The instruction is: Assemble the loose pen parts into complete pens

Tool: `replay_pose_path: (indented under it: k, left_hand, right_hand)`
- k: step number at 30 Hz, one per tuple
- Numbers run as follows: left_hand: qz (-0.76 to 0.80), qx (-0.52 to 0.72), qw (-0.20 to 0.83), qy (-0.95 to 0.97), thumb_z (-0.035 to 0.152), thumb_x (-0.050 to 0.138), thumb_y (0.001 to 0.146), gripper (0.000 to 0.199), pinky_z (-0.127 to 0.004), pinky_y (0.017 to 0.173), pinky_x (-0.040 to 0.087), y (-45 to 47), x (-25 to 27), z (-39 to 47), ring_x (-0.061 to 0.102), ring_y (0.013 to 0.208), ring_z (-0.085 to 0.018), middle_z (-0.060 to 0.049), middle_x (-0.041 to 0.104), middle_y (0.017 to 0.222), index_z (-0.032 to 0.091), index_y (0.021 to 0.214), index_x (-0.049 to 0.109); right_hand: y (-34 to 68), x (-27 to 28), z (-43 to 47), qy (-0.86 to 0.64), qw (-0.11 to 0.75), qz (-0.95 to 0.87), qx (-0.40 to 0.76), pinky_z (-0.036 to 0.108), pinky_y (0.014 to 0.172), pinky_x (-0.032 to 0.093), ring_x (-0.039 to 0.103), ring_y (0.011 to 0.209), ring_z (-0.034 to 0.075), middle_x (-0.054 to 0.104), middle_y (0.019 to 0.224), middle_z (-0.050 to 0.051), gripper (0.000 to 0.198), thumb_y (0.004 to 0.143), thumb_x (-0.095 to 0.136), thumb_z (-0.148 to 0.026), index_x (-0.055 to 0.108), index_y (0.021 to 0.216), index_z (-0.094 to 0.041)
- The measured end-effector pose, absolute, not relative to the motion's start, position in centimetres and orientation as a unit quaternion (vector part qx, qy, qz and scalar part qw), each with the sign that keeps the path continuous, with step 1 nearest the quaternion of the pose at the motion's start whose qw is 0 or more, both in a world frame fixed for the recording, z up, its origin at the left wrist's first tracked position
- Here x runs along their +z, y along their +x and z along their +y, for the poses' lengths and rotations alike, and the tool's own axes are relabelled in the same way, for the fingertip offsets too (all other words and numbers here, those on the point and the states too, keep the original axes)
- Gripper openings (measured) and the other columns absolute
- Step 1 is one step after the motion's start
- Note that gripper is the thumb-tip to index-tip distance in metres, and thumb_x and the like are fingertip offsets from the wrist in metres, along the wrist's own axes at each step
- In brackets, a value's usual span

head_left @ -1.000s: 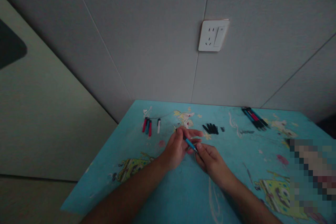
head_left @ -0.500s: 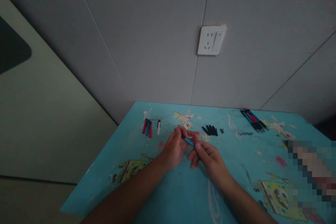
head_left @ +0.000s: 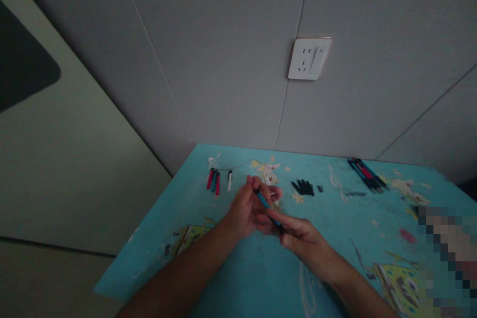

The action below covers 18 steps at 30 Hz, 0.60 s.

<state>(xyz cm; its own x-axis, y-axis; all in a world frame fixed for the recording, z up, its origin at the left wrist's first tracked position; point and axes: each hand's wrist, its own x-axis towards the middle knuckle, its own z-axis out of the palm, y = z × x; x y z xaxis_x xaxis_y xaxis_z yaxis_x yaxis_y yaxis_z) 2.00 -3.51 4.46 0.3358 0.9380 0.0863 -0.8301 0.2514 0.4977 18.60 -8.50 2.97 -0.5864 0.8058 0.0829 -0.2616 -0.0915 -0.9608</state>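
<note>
A blue and black pen (head_left: 264, 199) slants between my hands above the table. My left hand (head_left: 242, 211) is closed on its upper end with thumb and index finger. At the lower black end, my right hand (head_left: 307, 241) grips the pen between thumb and fingers. Left of my hands lie short red and blue pen barrels (head_left: 213, 181) with dark ends, and a white one (head_left: 229, 181) beside them. Beyond my right hand is a row of several short black pieces (head_left: 303, 187), with tiny dark bits (head_left: 320, 189) next to it.
Several whole pens (head_left: 367, 175), red, blue and black, lie together at the back right of the blue cartoon-printed table (head_left: 261, 278). A grey wall (head_left: 223, 59) with a white socket (head_left: 310, 58) stands behind. A pixelated patch (head_left: 447, 258) covers the right edge.
My right hand has shifted down the pen to its lower end, its fingers now stretched along it. The pen sits steeper. The whole view has shifted slightly.
</note>
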Motion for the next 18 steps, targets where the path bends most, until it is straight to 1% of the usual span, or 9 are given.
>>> replay_pose_path:
  k: [3,5,7,9,11,13,15,18]
  left_hand:
    - [0.101,0.536,0.802,0.245,0.048,0.043,0.096,0.034,-0.039,0.090,0.047,2.0,4.7,-3.9,0.065,0.089,-0.022,0.001,0.059,0.062,0.020,0.078,0.044]
    - [0.097,0.521,0.810,0.250,0.049,0.043,0.096,0.034,-0.040,0.088,0.048,2.0,4.9,-3.9,0.065,0.087,-0.023,0.000,0.058,0.061,0.020,0.077,0.044]
    - [0.095,0.523,0.811,0.245,0.050,0.044,0.095,0.035,-0.039,0.085,0.049,1.9,5.0,-3.8,0.065,0.083,-0.022,0.001,0.057,0.061,0.020,0.077,0.044]
    - [0.093,0.530,0.810,0.235,0.050,0.047,0.094,0.035,-0.036,0.081,0.050,1.9,4.9,-3.6,0.064,0.077,-0.020,0.002,0.055,0.060,0.020,0.077,0.044]
    - [0.090,0.533,0.809,0.232,0.051,0.048,0.093,0.035,-0.034,0.076,0.050,2.0,4.6,-3.4,0.063,0.072,-0.018,0.003,0.053,0.058,0.020,0.076,0.044]
    - [0.085,0.526,0.812,0.236,0.050,0.048,0.093,0.035,-0.033,0.073,0.050,2.0,4.4,-3.4,0.062,0.069,-0.018,0.004,0.050,0.056,0.020,0.076,0.044]
    - [0.077,0.518,0.817,0.239,0.051,0.046,0.094,0.036,-0.034,0.072,0.050,2.0,4.3,-3.4,0.060,0.067,-0.018,0.004,0.048,0.054,0.020,0.075,0.044]
    - [0.065,0.505,0.824,0.249,0.053,0.044,0.094,0.038,-0.034,0.069,0.049,1.8,4.5,-3.5,0.059,0.064,-0.018,0.004,0.048,0.053,0.020,0.075,0.043]
  right_hand:
    - [18.4,2.4,-8.5,-0.256,0.365,-0.581,0.682,0.047,0.104,0.040,0.060,0.116,0.026,0.068,0.122,0.006,0.039,0.082,0.072,-0.032,0.066,0.121,-0.029]
    - [18.2,2.4,-8.5,-0.254,0.355,-0.596,0.674,0.048,0.104,0.040,0.060,0.116,0.027,0.068,0.121,0.005,0.039,0.081,0.073,-0.031,0.066,0.119,-0.031]
    - [18.1,2.7,-8.6,-0.238,0.355,-0.609,0.668,0.049,0.105,0.039,0.059,0.117,0.027,0.066,0.124,0.005,0.047,0.080,0.074,-0.032,0.062,0.126,-0.032]
    - [18.0,3.2,-8.8,-0.217,0.350,-0.625,0.663,0.050,0.104,0.040,0.058,0.118,0.027,0.061,0.131,0.006,0.059,0.080,0.074,-0.036,0.052,0.135,-0.033]
    - [18.1,3.6,-9.0,-0.211,0.335,-0.653,0.646,0.050,0.102,0.042,0.058,0.118,0.026,0.058,0.135,0.007,0.061,0.085,0.068,-0.037,0.044,0.141,-0.034]
    - [18.0,3.9,-9.1,-0.223,0.316,-0.703,0.597,0.048,0.102,0.043,0.057,0.119,0.025,0.058,0.134,0.008,0.056,0.091,0.060,-0.033,0.040,0.144,-0.033]
    - [17.9,4.0,-9.2,-0.238,0.309,-0.759,0.522,0.046,0.102,0.044,0.057,0.119,0.023,0.059,0.132,0.008,0.051,0.095,0.054,-0.028,0.040,0.144,-0.032]
    - [17.7,3.7,-9.3,-0.248,0.315,-0.808,0.431,0.040,0.094,0.049,0.060,0.111,0.022,0.063,0.125,0.009,0.046,0.097,0.049,-0.023,0.044,0.142,-0.030]
